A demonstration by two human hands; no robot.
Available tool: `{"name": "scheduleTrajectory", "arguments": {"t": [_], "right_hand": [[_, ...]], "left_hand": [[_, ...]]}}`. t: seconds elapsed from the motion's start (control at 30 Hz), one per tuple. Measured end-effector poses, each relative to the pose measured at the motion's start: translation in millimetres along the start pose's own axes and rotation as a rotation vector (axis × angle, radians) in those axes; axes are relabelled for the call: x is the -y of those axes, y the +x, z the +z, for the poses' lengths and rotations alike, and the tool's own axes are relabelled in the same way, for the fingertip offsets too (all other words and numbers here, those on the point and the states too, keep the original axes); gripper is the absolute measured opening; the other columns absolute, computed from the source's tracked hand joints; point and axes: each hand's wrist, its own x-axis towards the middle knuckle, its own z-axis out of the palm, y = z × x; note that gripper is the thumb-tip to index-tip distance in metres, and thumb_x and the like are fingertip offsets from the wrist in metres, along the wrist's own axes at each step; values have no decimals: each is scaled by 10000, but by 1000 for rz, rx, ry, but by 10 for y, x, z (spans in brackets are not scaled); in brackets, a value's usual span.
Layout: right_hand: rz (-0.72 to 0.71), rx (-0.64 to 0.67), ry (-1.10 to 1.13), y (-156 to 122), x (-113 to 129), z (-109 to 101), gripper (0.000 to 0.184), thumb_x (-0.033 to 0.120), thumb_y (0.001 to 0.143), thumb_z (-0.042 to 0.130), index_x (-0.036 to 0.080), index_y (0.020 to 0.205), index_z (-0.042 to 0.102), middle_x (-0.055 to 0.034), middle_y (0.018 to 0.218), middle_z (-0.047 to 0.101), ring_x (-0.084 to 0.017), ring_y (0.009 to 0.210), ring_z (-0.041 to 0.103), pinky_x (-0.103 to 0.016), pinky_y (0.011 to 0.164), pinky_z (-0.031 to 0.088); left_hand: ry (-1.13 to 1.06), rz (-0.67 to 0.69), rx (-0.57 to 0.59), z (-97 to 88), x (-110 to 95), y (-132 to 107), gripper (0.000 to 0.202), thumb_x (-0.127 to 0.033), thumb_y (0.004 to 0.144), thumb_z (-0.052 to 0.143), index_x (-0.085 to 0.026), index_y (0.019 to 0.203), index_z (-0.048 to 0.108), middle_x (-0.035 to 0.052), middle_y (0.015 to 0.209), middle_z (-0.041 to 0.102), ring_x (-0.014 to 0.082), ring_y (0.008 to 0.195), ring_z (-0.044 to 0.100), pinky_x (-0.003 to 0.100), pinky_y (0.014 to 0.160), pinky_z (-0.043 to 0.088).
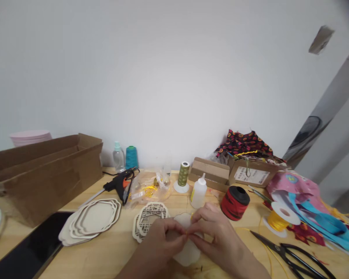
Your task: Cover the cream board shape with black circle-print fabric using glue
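Note:
My left hand and my right hand meet over a pale flat cut-out lying on the wooden table. The fingertips of both hands pinch together on a small yellow-orange bit, too small to name. A stack of lattice-cut wooden frames lies just left of my left hand. A small white glue bottle stands right behind my hands, and a red and black spool sits beside my right hand.
Left: stacked plain wooden frames, a glue gun, a long cardboard box, a black slab. Back: a clear bottle, teal and olive thread cones, small boxes. Right: black scissors, a yellow cord spool, blue ribbon.

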Motion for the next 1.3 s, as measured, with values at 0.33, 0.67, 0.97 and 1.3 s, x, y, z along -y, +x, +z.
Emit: {"name": "scheduleTrajectory", "arguments": {"t": [0.33, 0.67, 0.97, 1.3], "right_hand": [[-45, -11, -128, 7, 44, -5, 133, 190, 769, 542, 255, 815, 648, -13, 713, 604, -160, 677, 458, -282, 575, 291], [-78, 3, -149, 24, 78, -44, 158, 186, 770, 543, 265, 865, 641, -13, 718, 604, -154, 676, 472, -269, 566, 309], [-102, 29, -125, 5, 50, -45, 127, 214, 783, 543, 262, 848, 640, -15, 759, 603, -154, 688, 465, -270, 579, 322], [-52, 24, -95, 20, 72, -69, 155, 191, 831, 453, 198, 755, 588, -30, 728, 574, -162, 710, 462, -277, 604, 342]], "left_hand": [[88, 42, -13, -9, -86, -48, 161, -184, 670, 511, -157, 683, 669, 1, 656, 658, 156, 655, 561, 210, 583, 395], [71, 89, 30, -2, -46, -35, 205, -157, 671, 492, -159, 699, 695, 16, 665, 679, 168, 647, 564, 225, 584, 404], [66, 58, 26, -3, -73, -39, 200, -164, 675, 497, -161, 711, 694, 25, 720, 690, 182, 698, 581, 239, 629, 414], [-15, 69, 9, -12, -27, -25, 168, -238, 703, 541, -181, 748, 692, 17, 728, 688, 180, 709, 588, 242, 632, 419]]}}
